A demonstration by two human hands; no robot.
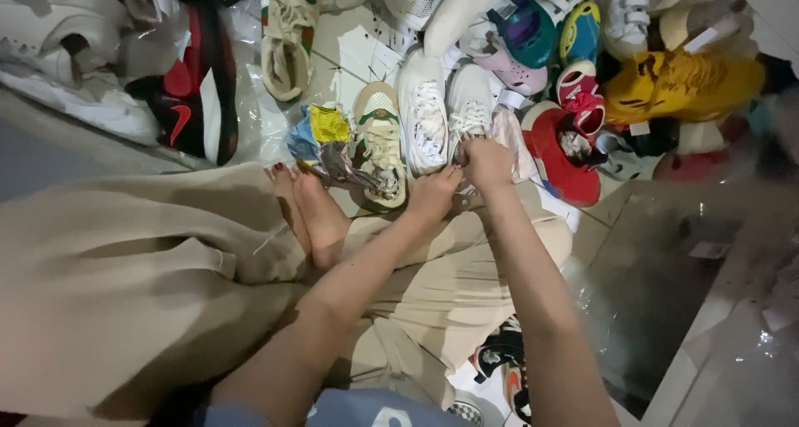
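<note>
From the head view, I sit on the tiled floor [358, 36] with my legs folded, and both my hands meet at the heel end of the white sneaker [470, 102], which I take as my landmark. My right hand [487, 162] is closed at that sneaker's heel, fingers pinched together on what looks like the heel edge or a lace end; the exact thing between them is too small to tell. My left hand [433, 196] sits just beside it, on the near side, fingers curled together and touching the same heel area.

A second white sneaker [422, 115] lies touching the landmark on its left, and further left a cream shoe with green trim [380, 140], then crumpled plastic wrapping [325, 144]. To the landmark's right lies a red shoe [559, 154], and beyond it a yellow shoe [678, 81].

I judge the risks this way: the shoes lie packed tight, so pulling mine could drag its neighbour along. My pinch is small, so it may slip off. My bare foot [316, 211] rests near the wrapping, which could slide underfoot. Loose laces could snag on the neighbouring shoe.
</note>
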